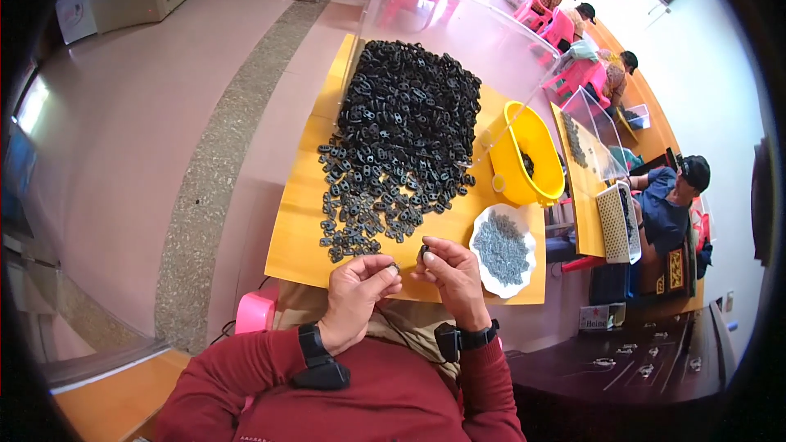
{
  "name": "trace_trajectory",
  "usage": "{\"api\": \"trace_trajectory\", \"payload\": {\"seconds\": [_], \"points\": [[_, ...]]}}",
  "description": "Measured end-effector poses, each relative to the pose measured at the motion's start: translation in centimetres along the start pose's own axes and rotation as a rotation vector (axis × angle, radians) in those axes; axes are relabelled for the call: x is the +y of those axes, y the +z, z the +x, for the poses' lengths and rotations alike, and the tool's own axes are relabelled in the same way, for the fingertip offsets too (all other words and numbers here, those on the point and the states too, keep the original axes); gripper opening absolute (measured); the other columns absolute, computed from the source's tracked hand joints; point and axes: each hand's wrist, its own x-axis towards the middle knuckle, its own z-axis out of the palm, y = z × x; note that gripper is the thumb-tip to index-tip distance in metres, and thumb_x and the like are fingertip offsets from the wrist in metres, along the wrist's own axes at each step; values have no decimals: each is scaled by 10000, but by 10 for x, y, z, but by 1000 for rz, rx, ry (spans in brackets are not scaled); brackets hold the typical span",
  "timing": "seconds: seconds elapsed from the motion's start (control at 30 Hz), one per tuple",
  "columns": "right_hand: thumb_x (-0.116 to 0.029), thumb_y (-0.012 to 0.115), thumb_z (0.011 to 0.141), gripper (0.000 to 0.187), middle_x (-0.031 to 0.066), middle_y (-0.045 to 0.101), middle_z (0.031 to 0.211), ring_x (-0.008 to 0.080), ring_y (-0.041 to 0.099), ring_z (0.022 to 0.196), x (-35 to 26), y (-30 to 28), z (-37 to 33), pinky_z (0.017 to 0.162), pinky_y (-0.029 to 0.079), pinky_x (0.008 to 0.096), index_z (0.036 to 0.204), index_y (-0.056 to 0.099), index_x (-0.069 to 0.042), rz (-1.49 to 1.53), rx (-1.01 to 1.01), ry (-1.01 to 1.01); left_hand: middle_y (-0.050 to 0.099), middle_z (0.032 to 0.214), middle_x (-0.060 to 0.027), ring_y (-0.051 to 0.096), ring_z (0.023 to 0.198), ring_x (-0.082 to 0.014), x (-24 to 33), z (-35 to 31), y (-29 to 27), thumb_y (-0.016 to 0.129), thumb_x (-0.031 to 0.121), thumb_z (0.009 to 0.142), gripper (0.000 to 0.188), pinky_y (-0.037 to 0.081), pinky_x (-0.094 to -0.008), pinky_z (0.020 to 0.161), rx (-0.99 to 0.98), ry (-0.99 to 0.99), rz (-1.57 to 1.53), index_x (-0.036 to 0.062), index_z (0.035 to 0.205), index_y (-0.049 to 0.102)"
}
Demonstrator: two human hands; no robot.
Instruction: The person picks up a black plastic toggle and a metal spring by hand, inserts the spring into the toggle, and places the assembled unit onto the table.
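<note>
My left hand (360, 290) is closed in a pinch at the table's front edge, with something small between thumb and forefinger that I cannot make out. Close by on its right, my right hand (455, 280) pinches a small black plastic piece (423, 252) upright between thumb and fingers. Beyond both hands spreads a large heap of black oval pieces with two holes (409, 123), thinning to a loose layer toward me. A white scalloped plate (530, 266), filled with small grey metal-looking bits (502, 250), sits right of my right hand.
A clear plastic bin (467, 0) lies tipped around the heap on the yellow table (299, 221). Behind the plate stands a yellow tub (508, 172) with some black pieces inside. At right, a person (667, 205) sits by a white perforated basket (610, 217); several others sit farther back.
</note>
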Motion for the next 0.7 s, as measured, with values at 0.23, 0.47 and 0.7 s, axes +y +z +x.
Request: {"api": "trace_trajectory", "payload": {"seconds": [0.23, 0.47, 0.7], "points": [[-17, 641, 868, 319, 49, 634, 896, 113, 629, 779, 11, -7, -11, 726, 560, 261, 1174, 569, 31, -4, -38, 45, 650, 879, -71, 642, 761, -116, -4, 3, -1, 612, 29, 880, 178, 537, -219, 703, 12, -2, 16, -23, 1049, 589], [10, 643, 861, 316, 53, 644, 914, 113, 635, 805, 22, -8, -12, 714, 554, 245, 1167, 572, 42, -69, -111, 5, 657, 921, -91, 654, 832, -143, -6, 5, -1, 607, 21, 886, 152, 551, -246, 752, -1, -25, 44, -13, 1033, 592], [23, 635, 862, 301, 56, 645, 917, 111, 633, 804, 28, -7, -12, 724, 553, 245, 1159, 588, 40, -41, -120, -22, 661, 948, -110, 657, 862, -155, -8, 6, -1, 597, 8, 892, 144, 553, -262, 788, -38, -24, 39, -2, 1035, 589]]}}
